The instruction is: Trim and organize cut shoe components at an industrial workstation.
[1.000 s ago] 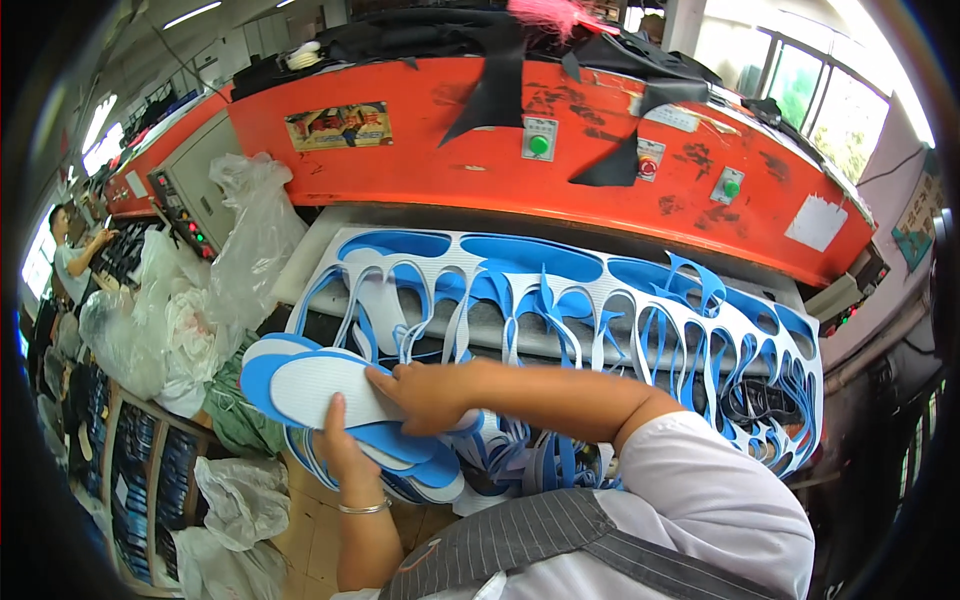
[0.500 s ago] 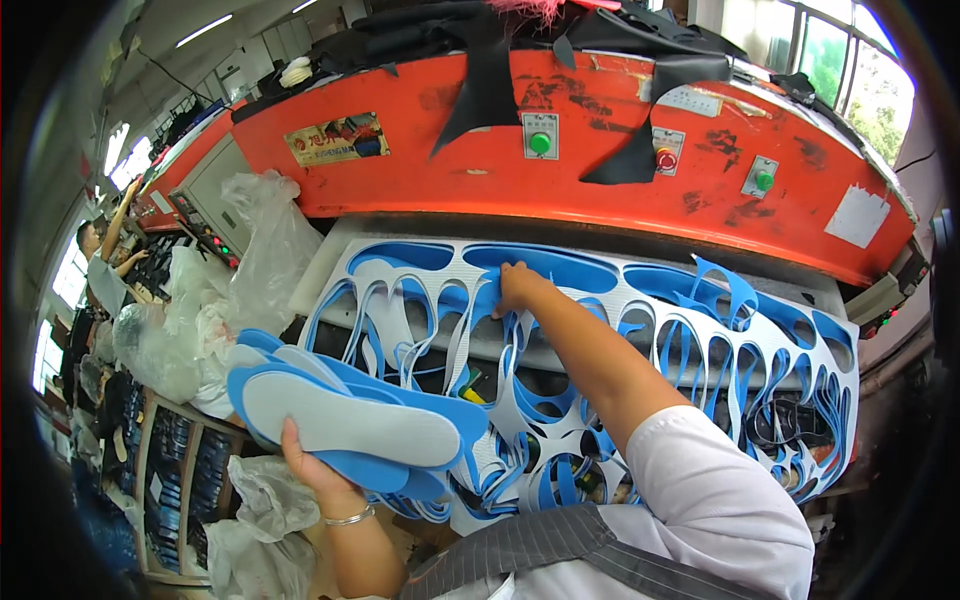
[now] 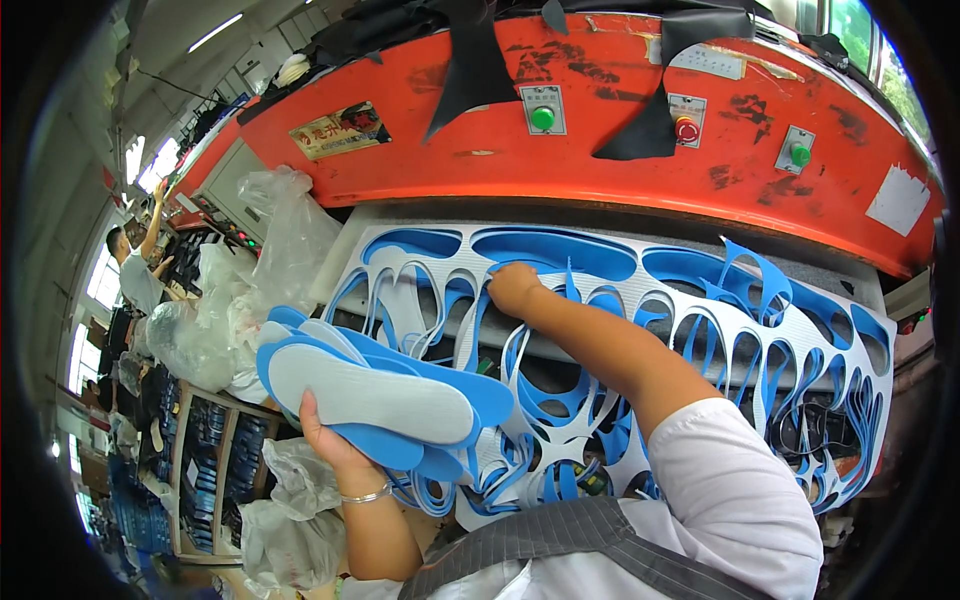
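Observation:
My left hand (image 3: 335, 440) is closed on the near edge of a fanned stack of insoles (image 3: 375, 393), some white and some blue, the thumb lying on the white top one. Layered white and blue cut-out sheets (image 3: 690, 300), full of sole-shaped holes, spread across the bench before me. Over these my right arm stretches out, and my right hand (image 3: 514, 288) is curled down at a narrow strip between the holes. Its fingertips are hidden, so what they pinch does not show. Blue layers lie inside the large holes along the far edge.
A red machine beam (image 3: 420, 150) spans the far side, with green buttons and a red knob (image 3: 686, 130). Black scraps (image 3: 470, 70) drape over it. At left are clear plastic bags (image 3: 295, 235) and a shelf (image 3: 225, 470) of stacked blue pieces. Another person (image 3: 138, 280) stands farther off.
My right hand's fingers have curled down farther at the strip. The left hand still holds the stack. The whole view has shifted slightly, moving the scene rightward.

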A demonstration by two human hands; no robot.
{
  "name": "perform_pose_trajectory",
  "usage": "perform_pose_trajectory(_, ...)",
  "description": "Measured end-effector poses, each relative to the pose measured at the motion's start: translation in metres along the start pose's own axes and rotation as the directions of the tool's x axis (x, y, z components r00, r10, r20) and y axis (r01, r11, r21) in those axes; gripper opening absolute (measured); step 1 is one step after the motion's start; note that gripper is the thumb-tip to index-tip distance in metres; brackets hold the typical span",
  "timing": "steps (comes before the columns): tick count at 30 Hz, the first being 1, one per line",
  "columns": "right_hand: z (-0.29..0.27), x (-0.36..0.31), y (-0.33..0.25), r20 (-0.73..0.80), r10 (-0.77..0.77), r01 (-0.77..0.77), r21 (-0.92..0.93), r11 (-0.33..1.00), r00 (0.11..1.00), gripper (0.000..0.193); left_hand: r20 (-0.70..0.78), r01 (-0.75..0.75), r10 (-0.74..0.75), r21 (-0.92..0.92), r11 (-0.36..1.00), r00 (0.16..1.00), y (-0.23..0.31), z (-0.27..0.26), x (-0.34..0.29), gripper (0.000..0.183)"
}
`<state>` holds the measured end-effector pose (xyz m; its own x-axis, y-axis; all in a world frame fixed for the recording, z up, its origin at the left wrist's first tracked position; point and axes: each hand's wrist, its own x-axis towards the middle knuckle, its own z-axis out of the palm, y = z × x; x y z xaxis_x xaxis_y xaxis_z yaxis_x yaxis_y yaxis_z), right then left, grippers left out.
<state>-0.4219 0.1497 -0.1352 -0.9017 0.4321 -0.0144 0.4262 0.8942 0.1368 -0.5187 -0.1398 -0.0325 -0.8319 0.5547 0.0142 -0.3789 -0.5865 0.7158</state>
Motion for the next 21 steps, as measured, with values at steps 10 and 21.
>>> perform_pose_trajectory(10,-0.019,-0.081,0.041,-0.66,0.065,0.238,0.358,0.903,0.748,0.015,0.012,0.016,-0.017,0.113,0.993,1.0,-0.08,0.023,0.21,0.048)
perform_pose_trajectory(21,-0.115,-0.483,0.097,-0.115,0.501,0.321,0.642,0.697,-0.858,0.036,0.238,-0.406,0.352,0.726,0.555,0.905,-0.184,-0.048,0.276,0.063)
